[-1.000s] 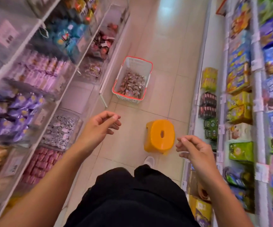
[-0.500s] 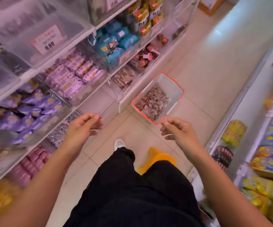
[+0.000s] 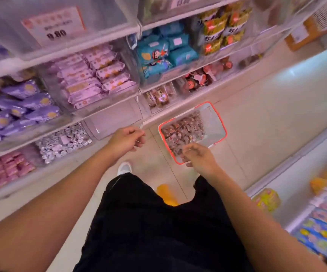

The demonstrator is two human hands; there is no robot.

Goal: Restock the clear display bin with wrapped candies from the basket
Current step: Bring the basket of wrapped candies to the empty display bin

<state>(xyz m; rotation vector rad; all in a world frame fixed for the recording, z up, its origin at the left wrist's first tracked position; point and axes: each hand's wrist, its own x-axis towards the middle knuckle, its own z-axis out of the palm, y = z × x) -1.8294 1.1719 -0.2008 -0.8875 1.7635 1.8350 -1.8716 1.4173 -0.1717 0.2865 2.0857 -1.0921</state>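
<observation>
Shop aisle, pale tiled floor (image 3: pixel 260 122), shelving on both sides and the view tilted. Nearest, at 6 o'clock, the person's black trousers fill the bottom, with a yellow stool (image 3: pixel 166 195) half hidden between the legs.

Both arms reach forward. The left hand (image 3: pixel 126 138) sits just left of centre, fingers curled loosely with thumb near forefinger; whether it pinches anything I cannot tell. The right hand (image 3: pixel 199 158) hangs at about 4 o'clock from it, fingers bent and partly spread, holding nothing visible, over the near corner of the basket (image 3: pixel 220 122).

That red-rimmed basket stands on the floor, wrapped candies (image 3: pixel 182 132) heaped in its near half. At 11 o'clock from it, just beyond the left hand, is the clear display bin (image 3: pixel 115 118), apparently bare, on a lower shelf beside a bin of silver-wrapped sweets (image 3: pixel 64 140).

The step looks like a reach for the first handful. To do it well, crouch close, scoop with both hands cupped, then carry low across the short gap so nothing spills.
</observation>
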